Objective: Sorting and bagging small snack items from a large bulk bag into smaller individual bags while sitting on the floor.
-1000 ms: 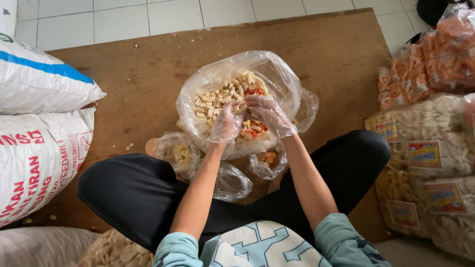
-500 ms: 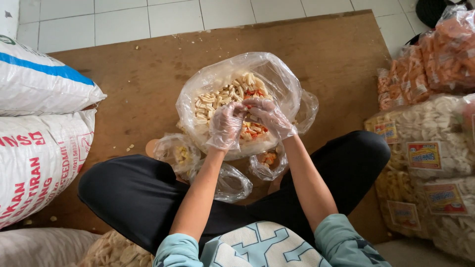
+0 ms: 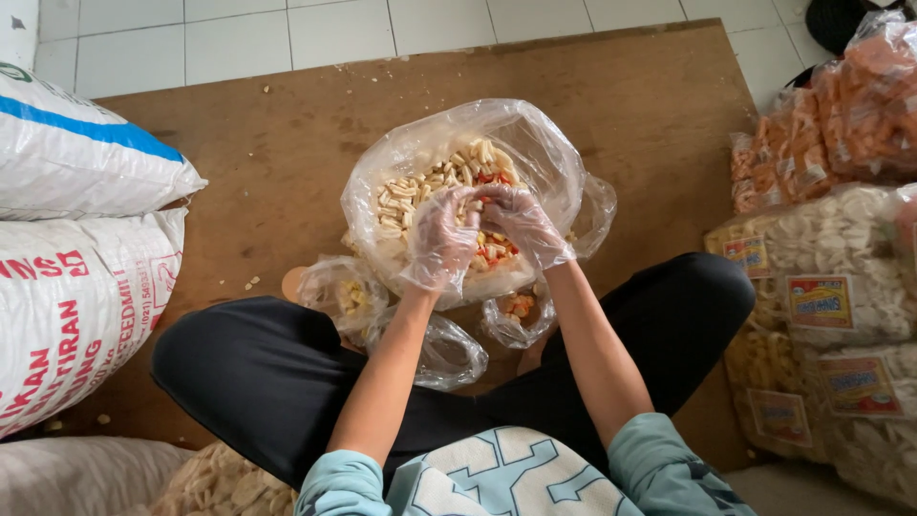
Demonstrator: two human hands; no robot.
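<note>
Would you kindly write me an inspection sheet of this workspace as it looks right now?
Surface: brown wooden board on white tiled floor, a few crumbs.
Job's things: large clear plastic bag of pale and red crackers, open.
Clutter: smaller clear plastic bags beside the crossed legs.
Grippers: left hand and right hand, in thin clear gloves, fingers together inside the big bag.
Cables: nothing seen.
Surroundings: white woven sacks on the left, packed cracker bags on the right.

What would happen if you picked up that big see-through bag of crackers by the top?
The big clear bag looks thin and crinkly, so it would probably sag and flop. Its mouth is open, so the loose crackers could spill. They look dry and puffy, likely light and easily crushed.
</note>
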